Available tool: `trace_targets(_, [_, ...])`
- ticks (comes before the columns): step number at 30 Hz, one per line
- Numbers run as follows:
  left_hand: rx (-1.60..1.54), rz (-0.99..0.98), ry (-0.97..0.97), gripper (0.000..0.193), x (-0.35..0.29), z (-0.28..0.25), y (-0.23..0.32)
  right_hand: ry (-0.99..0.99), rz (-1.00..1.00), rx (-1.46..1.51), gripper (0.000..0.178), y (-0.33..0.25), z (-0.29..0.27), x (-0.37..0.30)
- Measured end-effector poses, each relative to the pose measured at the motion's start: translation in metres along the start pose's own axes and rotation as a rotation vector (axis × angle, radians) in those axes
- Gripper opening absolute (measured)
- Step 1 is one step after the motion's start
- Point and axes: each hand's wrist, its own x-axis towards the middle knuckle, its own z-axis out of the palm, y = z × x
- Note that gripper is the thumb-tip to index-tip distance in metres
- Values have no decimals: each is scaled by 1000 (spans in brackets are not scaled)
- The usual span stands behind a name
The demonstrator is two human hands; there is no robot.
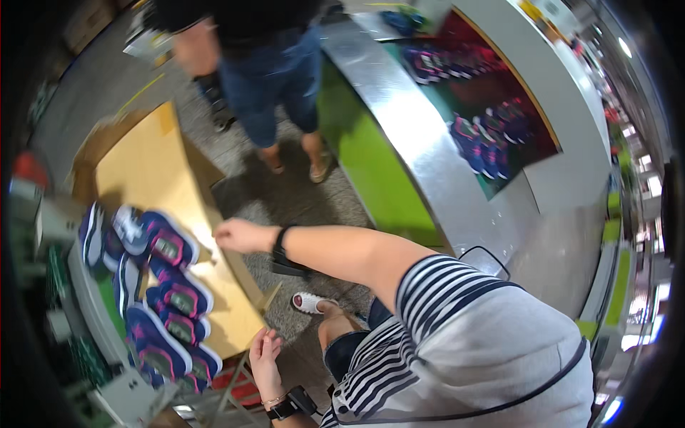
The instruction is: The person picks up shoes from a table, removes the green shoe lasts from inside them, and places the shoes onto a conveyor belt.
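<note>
Several navy sneakers with pink trim [189, 298] lie heaped along the left side of a tan tabletop [160, 160]. Close to the table's right edge is my right hand [241, 235], its fingers curled and pressed together; whatever they may hold is too small to make out. It is nearest to a navy sneaker with a pink-rimmed opening [169, 247], a short gap away. My left hand [265, 358] hovers by the table's near corner, fingers loosely apart with nothing in them. Beside the heap's far end lies a navy shoe with a white sole [91, 234].
Another person in denim shorts [270, 68] stands just beyond the table. To the right runs a metal-topped conveyor [407, 118] with a green side panel [367, 160]. More sneakers [481, 143] sit inside the grey machine's opening [571, 167]. Cardboard [87, 153] flanks the table's far end.
</note>
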Motion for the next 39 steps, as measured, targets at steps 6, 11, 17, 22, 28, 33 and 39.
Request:
trace_targets(6, [153,-49,-83,36,31,99,30,1161,392,193,40,139,-270,-258])
trace_targets(11, [297,-42,-188,36,53,191,48,1720,1013,32,49,232,-450,-481])
trace_targets(17, [437,57,-393,41,62,258,44,1599,545,712,51,271,-470,-461])
trace_targets(22, [522,0,-334,42,55,255,36,1876,301,-239,60,197,-469,-408])
trace_targets(28, [446,152,-301,39,38,244,41,1135,47,-818,45,66,-413,-305])
trace_targets(33, [425,748,-14,97,22,196,69,322,-228,-512,46,-26,-266,-229])
trace_targets(39, [-412,343,-114,65,27,95,47,-512,-65,134,51,-45,-62,-127])
